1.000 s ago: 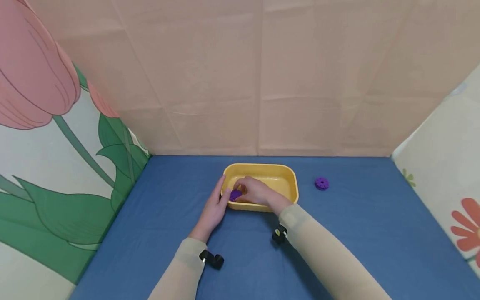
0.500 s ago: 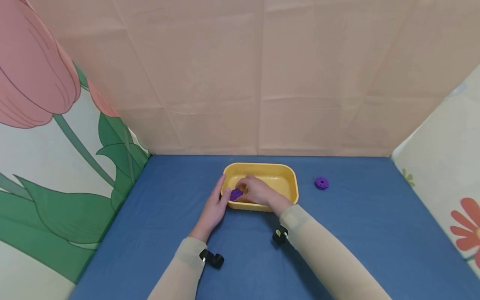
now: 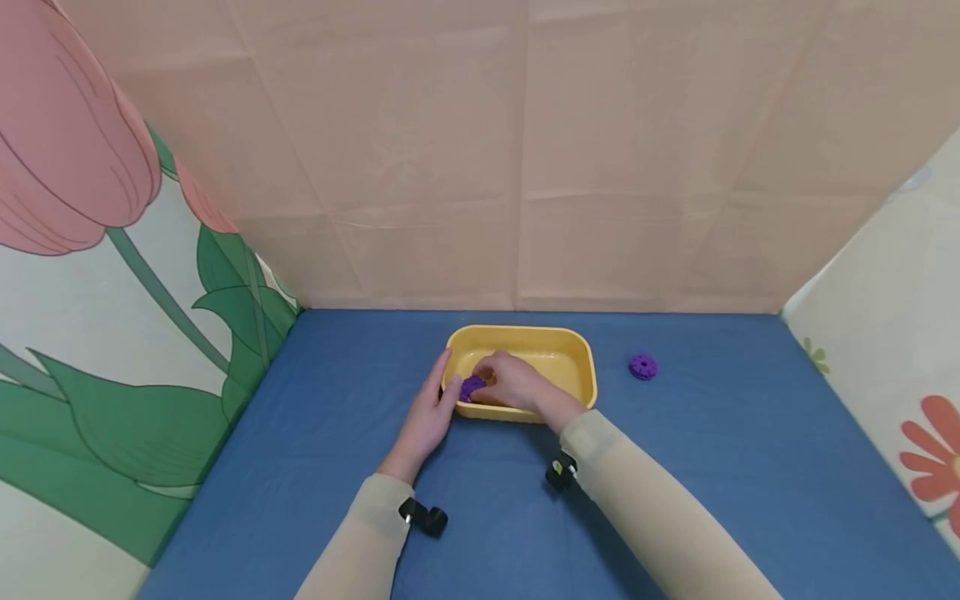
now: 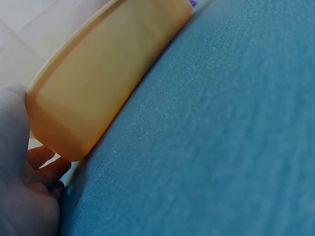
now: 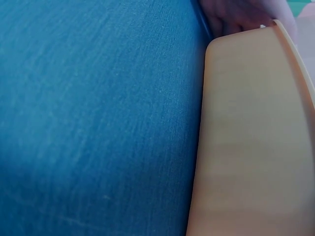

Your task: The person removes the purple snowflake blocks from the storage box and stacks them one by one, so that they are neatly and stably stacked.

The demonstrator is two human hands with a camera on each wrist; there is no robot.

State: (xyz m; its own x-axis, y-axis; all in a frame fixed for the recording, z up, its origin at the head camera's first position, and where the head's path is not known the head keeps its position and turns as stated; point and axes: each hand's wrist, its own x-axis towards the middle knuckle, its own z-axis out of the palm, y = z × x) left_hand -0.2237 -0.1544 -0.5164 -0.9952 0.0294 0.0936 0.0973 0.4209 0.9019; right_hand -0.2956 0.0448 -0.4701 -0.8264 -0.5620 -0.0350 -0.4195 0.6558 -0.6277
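Observation:
A yellow plastic basin [image 3: 573, 335], rectangular with rounded corners, stands on the blue cloth. My left hand [image 3: 424, 425] grips its left end, thumb by the rim and fingers along the outside; the left wrist view shows this hand [image 4: 27, 182] at the basin's corner [image 4: 74, 113]. Reaching over the near wall, my right hand [image 3: 513, 385] pinches a purple notched disc [image 3: 471, 387] inside the basin's left end. Part of that disc is hidden by the fingers. The right wrist view mostly holds the basin's outer wall [image 5: 256, 128], and the right hand is not seen there.
Another purple disc [image 3: 642, 367], round with holes, lies on the blue cloth [image 3: 712, 433] to the right of the basin. A beige sheet [image 3: 517, 167] hangs behind the table. Flower-printed panels [image 3: 150, 333] stand at both sides.
The right hand and the purple disc in its fingers have shifted very slightly to the right inside the basin. The left hand, basin and other disc stay in place.

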